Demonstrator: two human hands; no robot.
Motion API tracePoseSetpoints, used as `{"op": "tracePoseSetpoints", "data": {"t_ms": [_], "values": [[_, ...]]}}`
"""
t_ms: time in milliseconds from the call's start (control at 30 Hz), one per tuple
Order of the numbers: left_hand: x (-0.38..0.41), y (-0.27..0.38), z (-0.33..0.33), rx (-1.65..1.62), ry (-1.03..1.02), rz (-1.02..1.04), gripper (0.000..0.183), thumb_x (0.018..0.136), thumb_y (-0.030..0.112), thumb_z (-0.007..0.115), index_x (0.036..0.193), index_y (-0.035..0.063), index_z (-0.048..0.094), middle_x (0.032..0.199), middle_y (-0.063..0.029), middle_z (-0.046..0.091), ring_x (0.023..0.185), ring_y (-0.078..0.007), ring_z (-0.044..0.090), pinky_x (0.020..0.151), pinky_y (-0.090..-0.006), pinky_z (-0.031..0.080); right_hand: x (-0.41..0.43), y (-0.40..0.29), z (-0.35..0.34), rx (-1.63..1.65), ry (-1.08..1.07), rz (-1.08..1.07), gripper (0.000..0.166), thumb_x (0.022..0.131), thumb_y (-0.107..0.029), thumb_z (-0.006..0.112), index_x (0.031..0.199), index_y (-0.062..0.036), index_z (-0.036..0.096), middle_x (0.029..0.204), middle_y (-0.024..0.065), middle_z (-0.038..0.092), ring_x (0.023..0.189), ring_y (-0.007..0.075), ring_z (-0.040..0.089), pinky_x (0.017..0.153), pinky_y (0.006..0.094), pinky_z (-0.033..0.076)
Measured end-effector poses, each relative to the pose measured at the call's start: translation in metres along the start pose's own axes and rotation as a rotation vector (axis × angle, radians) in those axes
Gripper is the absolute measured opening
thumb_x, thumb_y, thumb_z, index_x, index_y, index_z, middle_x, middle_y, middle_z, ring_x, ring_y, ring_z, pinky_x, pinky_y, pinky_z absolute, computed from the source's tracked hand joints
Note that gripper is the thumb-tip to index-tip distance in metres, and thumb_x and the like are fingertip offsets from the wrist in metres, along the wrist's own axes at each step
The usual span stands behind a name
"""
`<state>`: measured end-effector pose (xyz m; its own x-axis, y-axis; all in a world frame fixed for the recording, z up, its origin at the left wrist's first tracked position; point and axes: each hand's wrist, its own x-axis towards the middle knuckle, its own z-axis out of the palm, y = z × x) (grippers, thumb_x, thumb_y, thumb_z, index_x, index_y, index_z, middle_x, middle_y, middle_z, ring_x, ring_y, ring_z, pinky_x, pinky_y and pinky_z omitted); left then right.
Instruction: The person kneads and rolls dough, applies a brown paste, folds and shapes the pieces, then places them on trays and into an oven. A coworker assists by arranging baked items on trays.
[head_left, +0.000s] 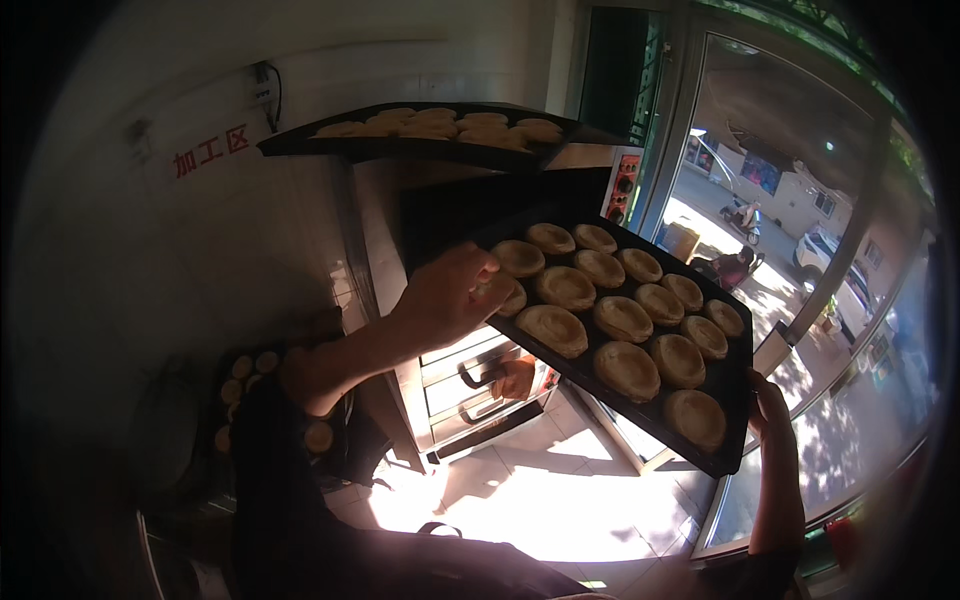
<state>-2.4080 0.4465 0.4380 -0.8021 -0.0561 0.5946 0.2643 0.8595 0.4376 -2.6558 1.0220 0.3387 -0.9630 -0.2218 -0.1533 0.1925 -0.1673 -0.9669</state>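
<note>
A dark rectangular baking tray (592, 367) is held up at a tilt before me. It carries several round, pale golden breads (626, 371) with sunken middles, set in rows. My left hand (454, 292) has its fingers curled at the tray's left edge, partly covering one bread. My right hand (769, 409) grips the right edge, with most of its fingers hidden behind the tray. Beyond the tray's far left side is the dark front of a deck oven (450, 195).
A second tray (375, 148) of breads rests on top of the oven. Lower left, another tray (337, 442) holds smaller round pieces. An orange cloth (516, 377) hangs at a lower oven handle (472, 375). The glass door (780, 172) stands to the right, above sunlit floor tiles (525, 510).
</note>
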Motion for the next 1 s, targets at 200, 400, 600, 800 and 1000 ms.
{"op": "tracePoseSetpoints", "data": {"t_ms": [200,400,600,800,1000], "values": [[-0.116,0.006,0.046,-0.349,0.023,-0.355,0.045,0.109,0.035,0.055,0.131,-0.0033,0.052,0.105,-0.0149,0.069,0.089,-0.0213,0.07,0.077,-0.0349,0.057,-0.01,0.009,0.085,0.161,-0.234,0.058,0.042,0.105,-0.03,0.06,0.127,0.0056,0.063,0.11,0.017,0.074,0.091,0.0242,0.074,0.077,0.0374,0.061],[-0.072,-0.021,0.094,-0.818,0.234,-0.471,0.047,0.11,0.036,0.051,0.142,0.0009,0.048,0.116,-0.0141,0.068,0.107,-0.023,0.07,0.09,-0.0379,0.06,-0.042,0.014,0.084,0.269,-0.156,0.06,0.05,0.107,-0.03,0.056,0.149,-0.0038,0.05,0.134,0.0211,0.066,0.121,0.0274,0.065,0.103,0.0392,0.052],[-0.116,-0.032,0.075,-0.683,0.395,-0.6,0.055,0.107,0.035,0.058,0.145,-0.003,0.046,0.129,-0.0171,0.065,0.108,-0.0247,0.071,0.083,-0.0344,0.061,-0.085,0.027,0.172,-0.247,-0.374,-0.243,0.055,0.108,-0.035,0.052,0.153,-0.0045,0.045,0.143,0.02,0.06,0.133,0.0283,0.057,0.116,0.0401,0.041],[-0.239,-0.065,0.133,-0.796,0.273,-1.013,0.062,0.106,0.028,0.061,0.151,-0.0067,0.035,0.126,-0.0198,0.068,0.104,-0.0265,0.073,0.082,-0.0355,0.063,-0.064,0.035,0.261,-0.002,-0.574,-0.086,0.069,0.105,-0.036,0.06,0.159,-0.001,0.034,0.139,0.0202,0.062,0.126,0.0303,0.062,0.096,0.0412,0.053],[-0.229,-0.095,0.18,-0.844,0.081,-1.083,0.054,0.107,0.027,0.058,0.148,-0.006,0.042,0.123,-0.0202,0.069,0.101,-0.0268,0.073,0.081,-0.0356,0.061,0.054,0.038,0.403,-0.165,-0.525,-0.104,0.037,0.101,-0.035,0.066,0.123,-0.0069,0.058,0.103,0.0137,0.07,0.089,0.0279,0.074,0.053,0.0319,0.057]]}}
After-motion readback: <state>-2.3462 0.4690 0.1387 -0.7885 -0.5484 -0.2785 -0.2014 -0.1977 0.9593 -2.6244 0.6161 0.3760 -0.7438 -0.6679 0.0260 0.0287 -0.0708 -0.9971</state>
